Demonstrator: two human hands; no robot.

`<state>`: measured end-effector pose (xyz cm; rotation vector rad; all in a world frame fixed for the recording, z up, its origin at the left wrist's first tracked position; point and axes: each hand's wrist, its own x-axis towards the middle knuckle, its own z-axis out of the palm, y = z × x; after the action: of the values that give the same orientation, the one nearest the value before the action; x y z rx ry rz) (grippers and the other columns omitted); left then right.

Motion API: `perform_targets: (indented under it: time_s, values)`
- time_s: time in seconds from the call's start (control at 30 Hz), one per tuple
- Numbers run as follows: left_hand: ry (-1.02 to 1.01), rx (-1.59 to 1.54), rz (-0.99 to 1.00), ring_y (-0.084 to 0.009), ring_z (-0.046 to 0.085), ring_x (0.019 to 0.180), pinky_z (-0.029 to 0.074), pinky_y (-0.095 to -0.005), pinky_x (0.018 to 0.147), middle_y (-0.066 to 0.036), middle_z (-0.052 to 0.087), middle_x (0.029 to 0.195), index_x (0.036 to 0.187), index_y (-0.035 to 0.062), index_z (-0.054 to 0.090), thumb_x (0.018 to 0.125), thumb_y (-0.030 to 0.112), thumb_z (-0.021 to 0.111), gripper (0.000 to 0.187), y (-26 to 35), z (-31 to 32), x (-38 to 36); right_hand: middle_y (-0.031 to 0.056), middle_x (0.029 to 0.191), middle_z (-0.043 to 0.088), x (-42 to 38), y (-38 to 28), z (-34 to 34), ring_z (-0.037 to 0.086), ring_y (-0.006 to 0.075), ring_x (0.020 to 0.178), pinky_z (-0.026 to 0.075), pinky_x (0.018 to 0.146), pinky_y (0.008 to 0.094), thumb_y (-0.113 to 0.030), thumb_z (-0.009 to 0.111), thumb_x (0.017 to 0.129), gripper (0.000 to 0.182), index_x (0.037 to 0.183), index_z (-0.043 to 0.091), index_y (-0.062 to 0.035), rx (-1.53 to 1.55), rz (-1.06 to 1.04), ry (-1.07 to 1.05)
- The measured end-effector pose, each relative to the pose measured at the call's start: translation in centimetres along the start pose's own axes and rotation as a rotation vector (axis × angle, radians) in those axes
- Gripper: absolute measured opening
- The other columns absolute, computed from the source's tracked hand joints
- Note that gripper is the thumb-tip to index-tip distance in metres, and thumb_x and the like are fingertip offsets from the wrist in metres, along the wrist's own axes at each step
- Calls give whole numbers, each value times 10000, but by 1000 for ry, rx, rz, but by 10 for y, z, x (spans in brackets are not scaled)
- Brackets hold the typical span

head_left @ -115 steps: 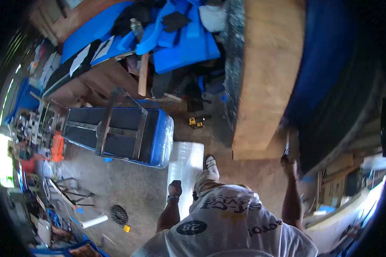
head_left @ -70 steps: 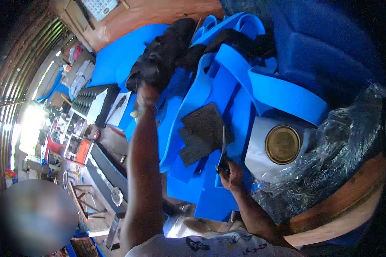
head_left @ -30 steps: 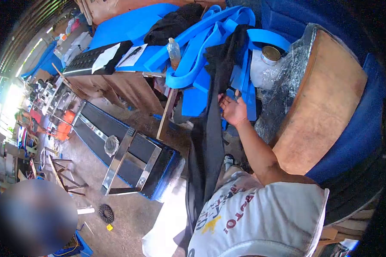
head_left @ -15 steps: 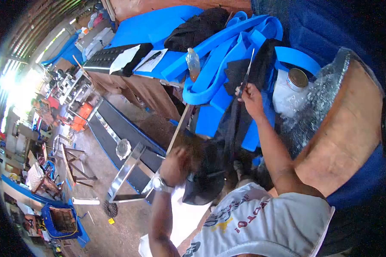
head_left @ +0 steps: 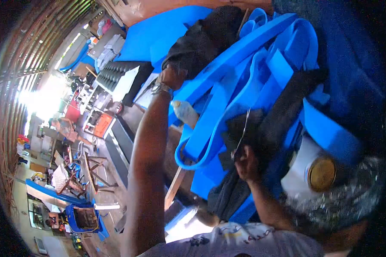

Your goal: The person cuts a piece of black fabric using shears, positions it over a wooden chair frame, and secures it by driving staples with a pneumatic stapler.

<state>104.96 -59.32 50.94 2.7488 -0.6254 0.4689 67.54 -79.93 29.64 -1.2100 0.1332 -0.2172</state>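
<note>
My left hand (head_left: 172, 78), with a watch at the wrist, reaches far up the bench to the lower left corner of a bunched black cloth (head_left: 206, 36). Its fingers appear closed on the cloth's edge, though they are dark and partly blurred. In my right hand (head_left: 246, 163) is a pair of scissors (head_left: 245, 126), blades pointing up and away. Beneath the scissors lie dark fabric pieces (head_left: 287, 103) on top of blue foam. Long blue foam strips (head_left: 227, 55) loop between my two hands. A plastic bottle (head_left: 184, 112) stands close beside my left forearm.
A round tin (head_left: 321, 173) sits at the right by crumpled clear plastic (head_left: 351, 192). Blue foam sheet (head_left: 158, 32) covers the back of the bench. A black tufted panel (head_left: 118, 77) lies at its far end. Another person (head_left: 66, 127) is in the workshop beyond, near wooden frames (head_left: 94, 171).
My left hand has moved from low near the dark fabric up to the bunched black cloth. My right hand keeps the scissors. The view has shifted closer to the bench.
</note>
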Motion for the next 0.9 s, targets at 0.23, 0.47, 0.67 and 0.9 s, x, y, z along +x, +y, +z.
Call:
perform_targets:
  time_s: [0.23,0.47,0.67,0.9]
  values:
    - [-43,213,-607,-435,502,1363,407,-524,1144,-255,478,1496,1465,6,496,696,763,746,1107,-18,125,75,36,907,671,-3,11,-9,611,164,801,515,742,329,-104,795,802,286,1032,632,-58,-353,-198,44]
    - [20,417,-12,-386,669,894,541,-544,833,-174,717,957,1077,68,721,857,477,697,465,-237,189,153,73,920,695,-10,39,-11,640,203,748,530,702,347,-180,834,796,350,1062,643,-56,-396,-224,59]
    - [144,739,355,-301,678,665,549,-453,601,-138,696,777,1068,77,709,911,189,593,225,-101,-86,236,87,841,633,2,19,-8,598,235,679,506,617,382,-269,858,804,501,1152,595,-22,-474,-432,124]
    - [700,627,1007,-349,671,906,539,-449,810,-134,708,992,1148,52,701,969,193,596,251,70,-184,283,85,854,629,2,28,-9,598,227,703,509,669,395,-217,802,802,497,1201,590,-9,-521,-403,163]
